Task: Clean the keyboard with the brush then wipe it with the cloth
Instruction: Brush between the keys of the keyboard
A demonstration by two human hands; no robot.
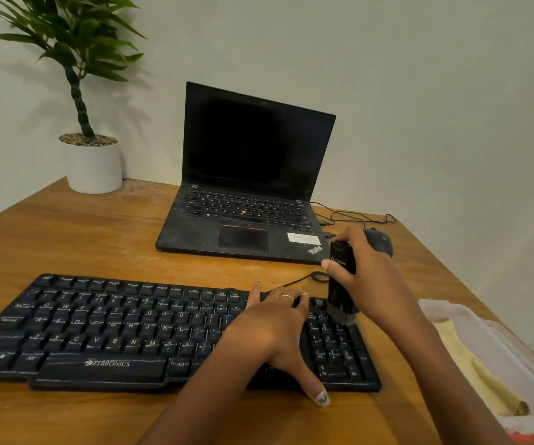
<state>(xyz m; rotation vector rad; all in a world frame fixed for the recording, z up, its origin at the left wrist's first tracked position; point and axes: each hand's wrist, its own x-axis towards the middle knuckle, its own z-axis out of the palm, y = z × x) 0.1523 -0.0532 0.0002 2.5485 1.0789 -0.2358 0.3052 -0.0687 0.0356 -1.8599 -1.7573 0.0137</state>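
Black keyboard [105, 332] flat, black brush [341, 284] upright on it, yellow cloth [474, 370] right

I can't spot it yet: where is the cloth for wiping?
In the head view, the yellow cloth lies in a clear plastic tray at the table's right edge, right of the keyboard, untouched by both hands.

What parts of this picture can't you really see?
Head view only:
- Keys under the left hand: covered by it.
- Brush bristle tips on the keyboard: blurred.
- Mouse: mostly behind the right hand.
- Yellow cloth and its tray: cut off by the right edge.
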